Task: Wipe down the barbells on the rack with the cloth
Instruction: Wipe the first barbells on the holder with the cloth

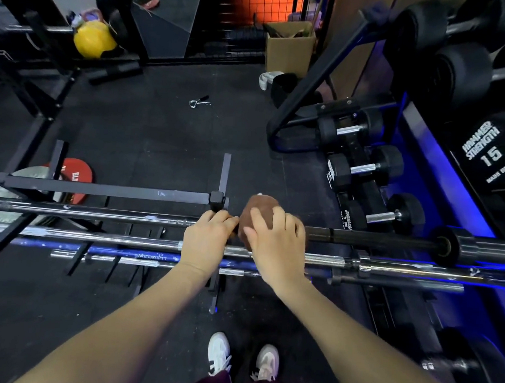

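Two hands | right hand (275, 238) grips bunched brown cloth (257, 213) | round steel barbell (100, 213)

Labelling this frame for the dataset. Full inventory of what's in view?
barbells: four or so, one dark, two chrome, one blue, lying across the rack
rack: one, black, low, centre left
cloth: one, brown, on the dark bar
dumbbells: several, black, on shelves at right
plate: one, red, on floor at left
kettlebell: one, yellow, top left
box: one, cardboard, top centre
clip: one, metal, on floor
shoes: two, white, bottom
left hand: grips the dark bar
right hand: holds the cloth on the bar
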Available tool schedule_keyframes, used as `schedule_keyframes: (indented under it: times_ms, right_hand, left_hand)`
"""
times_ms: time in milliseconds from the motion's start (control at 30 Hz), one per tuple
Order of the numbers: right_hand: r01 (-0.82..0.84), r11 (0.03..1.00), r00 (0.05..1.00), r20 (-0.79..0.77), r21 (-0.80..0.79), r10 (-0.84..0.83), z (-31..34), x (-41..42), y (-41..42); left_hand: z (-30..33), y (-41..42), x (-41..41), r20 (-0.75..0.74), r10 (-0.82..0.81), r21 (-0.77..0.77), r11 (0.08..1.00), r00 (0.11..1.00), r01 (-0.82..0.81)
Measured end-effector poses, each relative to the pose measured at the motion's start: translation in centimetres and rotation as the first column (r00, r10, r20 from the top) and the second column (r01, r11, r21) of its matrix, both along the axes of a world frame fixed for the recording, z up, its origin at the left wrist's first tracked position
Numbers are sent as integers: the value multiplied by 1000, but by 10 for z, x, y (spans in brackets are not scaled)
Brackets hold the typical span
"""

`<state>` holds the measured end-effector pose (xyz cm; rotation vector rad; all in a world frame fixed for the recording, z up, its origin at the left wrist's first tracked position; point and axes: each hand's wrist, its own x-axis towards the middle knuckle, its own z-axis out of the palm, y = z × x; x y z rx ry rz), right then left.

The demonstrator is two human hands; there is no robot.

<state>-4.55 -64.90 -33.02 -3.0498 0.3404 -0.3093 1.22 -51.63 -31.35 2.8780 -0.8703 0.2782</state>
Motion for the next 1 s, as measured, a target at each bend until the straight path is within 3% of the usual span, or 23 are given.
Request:
schedule_keyframes:
  times_ms: [167,300,333,400,467,633,767,800,900,1000]
  right_hand:
    - [26,1000,998,-49,-16,-26,15,19,-4]
    - [114,949,937,-350,293,-5,30,58,-13]
    - [79,967,943,-333,243,6,29,55,-11]
    - [36,998,992,-126,42,-31,19,34,-5]
    - [14,1000,1000,-12,-21,-15,3,9,1]
    - [-7,1000,1000,-10,-20,7,10,17,-6]
    - [55,971,942,-333,234,26,31,52,-13]
    - [51,973,943,-332,227,28,31,50,-12]
    - [27,1000,997,-78,-6,-28,13,12,0]
    - [6,1000,1000,-8,-3,-6,-5,-10,2]
  left_hand:
    - [-1,-4,1,0,19,4,1000,1000,-19]
    - [-1,-3,4,1,20,23,1000,1000,-20]
    - [-1,-2,4,1,17,29,999,1000,-17]
    - [-1,1,3,-5,3,24,1000,1000,-3]
    - [-1,2,3,-15,-5,-4,1000,1000,4]
    - [-2,-3,5,-11,4,-14,1000,1000,-4]
    - [2,-5,6,-16,5,9,1000,1000,-5]
    - [2,-4,6,-24,9,12,1000,1000,-9]
    - [-2,1,2,-43,10,-3,1000,999,-10]
    - [-3,0,-1,-45,3,-23,1000,999,-4]
